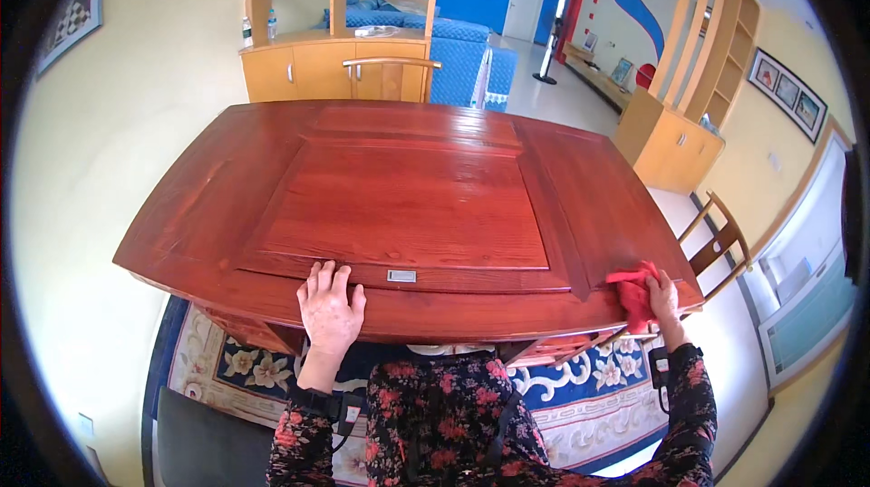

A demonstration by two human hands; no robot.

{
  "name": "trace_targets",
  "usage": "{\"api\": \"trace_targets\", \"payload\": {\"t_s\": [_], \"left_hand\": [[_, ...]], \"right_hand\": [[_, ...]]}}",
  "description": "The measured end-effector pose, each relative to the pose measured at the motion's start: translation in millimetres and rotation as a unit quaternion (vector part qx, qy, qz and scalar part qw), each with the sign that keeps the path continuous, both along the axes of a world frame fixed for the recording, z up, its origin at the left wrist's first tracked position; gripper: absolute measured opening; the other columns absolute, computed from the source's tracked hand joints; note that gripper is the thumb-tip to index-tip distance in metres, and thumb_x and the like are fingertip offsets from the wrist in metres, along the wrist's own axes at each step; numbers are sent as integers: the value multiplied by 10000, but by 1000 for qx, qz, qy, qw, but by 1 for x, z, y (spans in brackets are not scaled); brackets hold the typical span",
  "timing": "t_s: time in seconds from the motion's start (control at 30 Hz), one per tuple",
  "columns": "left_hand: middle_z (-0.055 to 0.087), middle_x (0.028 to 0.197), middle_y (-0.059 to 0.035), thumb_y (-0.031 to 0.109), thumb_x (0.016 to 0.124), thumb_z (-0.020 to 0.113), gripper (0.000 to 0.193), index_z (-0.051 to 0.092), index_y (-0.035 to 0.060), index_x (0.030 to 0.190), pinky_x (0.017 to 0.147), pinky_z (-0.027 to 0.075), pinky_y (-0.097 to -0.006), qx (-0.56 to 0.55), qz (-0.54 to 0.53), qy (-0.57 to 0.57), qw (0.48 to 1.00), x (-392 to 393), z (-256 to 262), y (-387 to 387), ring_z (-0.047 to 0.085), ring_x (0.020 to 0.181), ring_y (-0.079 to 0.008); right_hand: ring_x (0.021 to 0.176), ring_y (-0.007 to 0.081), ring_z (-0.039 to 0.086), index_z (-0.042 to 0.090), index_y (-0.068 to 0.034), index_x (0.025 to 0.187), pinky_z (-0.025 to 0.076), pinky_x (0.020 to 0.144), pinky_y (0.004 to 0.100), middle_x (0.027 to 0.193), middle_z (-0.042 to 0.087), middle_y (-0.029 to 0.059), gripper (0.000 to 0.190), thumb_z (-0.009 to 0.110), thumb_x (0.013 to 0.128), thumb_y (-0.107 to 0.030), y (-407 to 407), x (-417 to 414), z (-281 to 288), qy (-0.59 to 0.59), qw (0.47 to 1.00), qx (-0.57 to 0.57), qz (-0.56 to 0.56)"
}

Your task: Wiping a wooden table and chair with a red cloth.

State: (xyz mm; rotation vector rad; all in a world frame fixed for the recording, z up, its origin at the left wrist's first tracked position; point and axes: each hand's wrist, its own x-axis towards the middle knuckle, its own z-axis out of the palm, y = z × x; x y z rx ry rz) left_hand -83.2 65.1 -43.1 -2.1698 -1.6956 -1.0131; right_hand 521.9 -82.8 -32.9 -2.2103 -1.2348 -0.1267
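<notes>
A large reddish-brown wooden desk (408,205) with a raised centre panel lies before me. My left hand (332,307) rests on its near edge, fingers spread on the wood, holding nothing. A small metal recessed fitting (402,276) is set in the desktop to the right of that hand. At the near right corner, my right hand (663,297) grips a crumpled red cloth (633,290), which touches the desktop and hangs partly over the edge.
Beyond the desk stand a wooden chair (392,63) and a cabinet (326,66) with shelves. Another wooden chair (724,246) is at the right. A dark grey seat (211,439) is at lower left, on a patterned blue and cream rug (578,405).
</notes>
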Motion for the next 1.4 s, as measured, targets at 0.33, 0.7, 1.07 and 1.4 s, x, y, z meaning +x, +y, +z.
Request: {"api": "trace_targets", "payload": {"t_s": [0.33,0.7,1.07,1.4], "left_hand": [[555,1240,-131,258,808,650,375,610,75,1132,975,372,-469,-3,-1,5,1000,-3,1,-2,473,1228,-332],[565,1236,-136,245,795,660,374,610,67,1120,981,363,-466,-11,-6,5,1000,-1,5,-4,475,1218,-336],[566,1230,-137,237,785,667,379,604,62,1116,964,370,-474,-2,-17,-10,1000,4,7,-4,482,1205,-346],[563,1228,-115,210,801,661,337,604,79,1105,963,377,-481,3,-10,-16,1000,2,9,-6,478,1215,-329]], "right_hand": [[1050,359,536,584,-176,1187,466,888,437,1178,554,112,375,649,834,-281,129,-277,49,-226,884,-14,408],[1220,379,443,463,-258,1335,381,991,544,1335,452,116,497,550,874,-425,263,-320,54,-155,914,-153,342],[1193,398,481,461,-278,1332,450,944,491,1352,468,123,516,534,862,-476,224,-125,37,-114,979,-160,55],[1212,410,458,420,-230,1376,423,952,557,1347,459,139,552,547,886,-451,70,-11,22,-87,961,-189,-184]]}}
